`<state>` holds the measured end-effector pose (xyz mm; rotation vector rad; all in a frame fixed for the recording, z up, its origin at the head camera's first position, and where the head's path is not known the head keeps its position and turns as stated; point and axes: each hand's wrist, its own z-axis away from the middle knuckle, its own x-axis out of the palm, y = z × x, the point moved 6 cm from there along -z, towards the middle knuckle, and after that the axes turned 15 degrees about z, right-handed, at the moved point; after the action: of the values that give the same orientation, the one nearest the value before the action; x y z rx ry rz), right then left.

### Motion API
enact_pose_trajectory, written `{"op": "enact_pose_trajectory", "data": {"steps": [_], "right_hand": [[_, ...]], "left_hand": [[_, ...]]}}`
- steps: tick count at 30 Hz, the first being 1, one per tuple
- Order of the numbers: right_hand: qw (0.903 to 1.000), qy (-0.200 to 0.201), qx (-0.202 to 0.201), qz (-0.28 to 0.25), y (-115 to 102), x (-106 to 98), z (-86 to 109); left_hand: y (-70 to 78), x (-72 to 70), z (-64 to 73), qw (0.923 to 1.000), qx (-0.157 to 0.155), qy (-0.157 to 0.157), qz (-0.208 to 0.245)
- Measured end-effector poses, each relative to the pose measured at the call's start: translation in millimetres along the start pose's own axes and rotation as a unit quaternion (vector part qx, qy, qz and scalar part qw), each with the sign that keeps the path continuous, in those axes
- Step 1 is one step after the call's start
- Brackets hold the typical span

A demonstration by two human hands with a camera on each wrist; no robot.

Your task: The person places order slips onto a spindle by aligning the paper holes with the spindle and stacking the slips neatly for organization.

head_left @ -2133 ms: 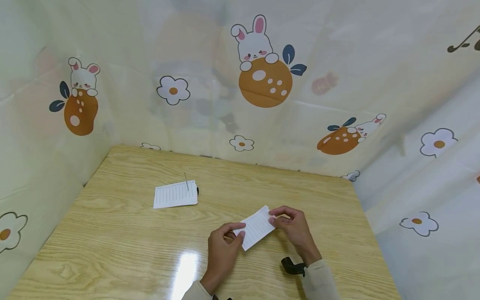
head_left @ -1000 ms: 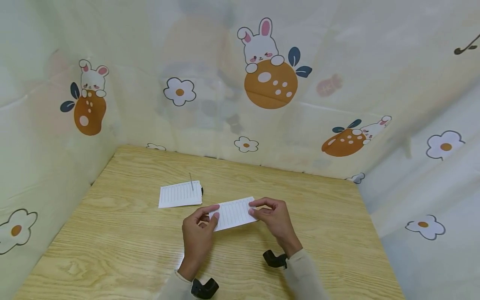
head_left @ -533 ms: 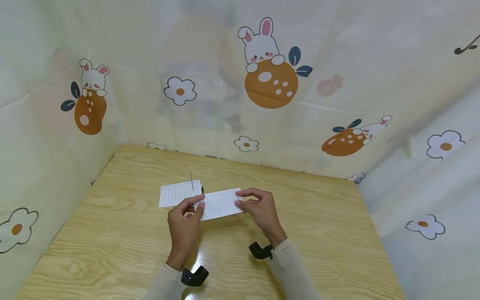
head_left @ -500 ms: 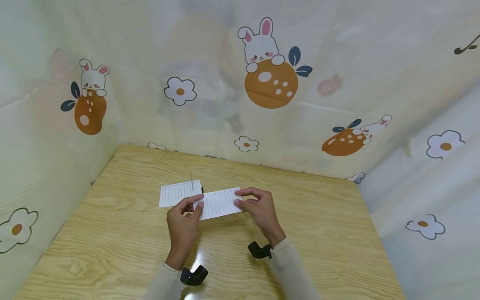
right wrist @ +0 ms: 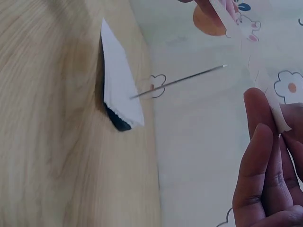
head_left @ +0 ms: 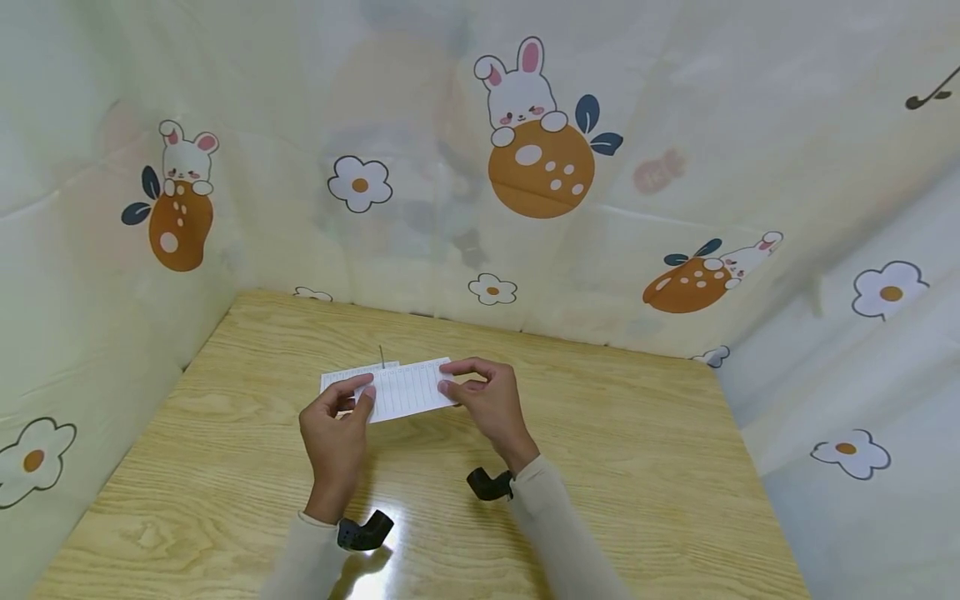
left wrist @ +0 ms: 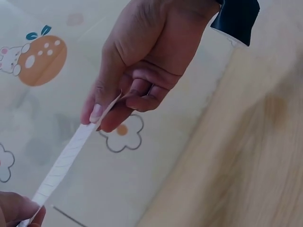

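Note:
A ruled white paper slip (head_left: pixel 408 393) is stretched between both hands above the table. My left hand (head_left: pixel 336 437) pinches its left end between thumb and fingers. At the right end, my right hand (head_left: pixel 491 404) pinches it the same way. Behind the slip, partly hidden in the head view, a stack of similar slips (right wrist: pixel 118 78) lies on a dark base (right wrist: pixel 117 122). A thin metal spike (right wrist: pixel 182 80) sticks up out of the stack. The held slip hangs apart from the spike tip in the right wrist view.
The wood-grain table (head_left: pixel 600 467) meets a printed curtain (head_left: pixel 420 250) at its back and sides. Black wrist camera mounts (head_left: pixel 489 484) sit at both wrists, over light sleeves (head_left: pixel 558 533). Light glares off the table near the left wrist.
Both hands have carried the slip leftward and away from me, from the table's middle to in front of the spiked stack. Its earlier steep tilt has become nearly level. The grip looks the same.

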<state>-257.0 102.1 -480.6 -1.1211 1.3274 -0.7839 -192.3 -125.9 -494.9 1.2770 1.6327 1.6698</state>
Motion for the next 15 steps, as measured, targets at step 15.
{"op": "enact_pose_trajectory", "data": {"steps": [15], "right_hand": [[0.9997, 0.0, -0.02, 0.013, -20.1, 25.2, -27.2]], "left_hand": [[8.4, -17.9, -29.2, 0.9991, 0.025, 0.033, 0.006]]}}
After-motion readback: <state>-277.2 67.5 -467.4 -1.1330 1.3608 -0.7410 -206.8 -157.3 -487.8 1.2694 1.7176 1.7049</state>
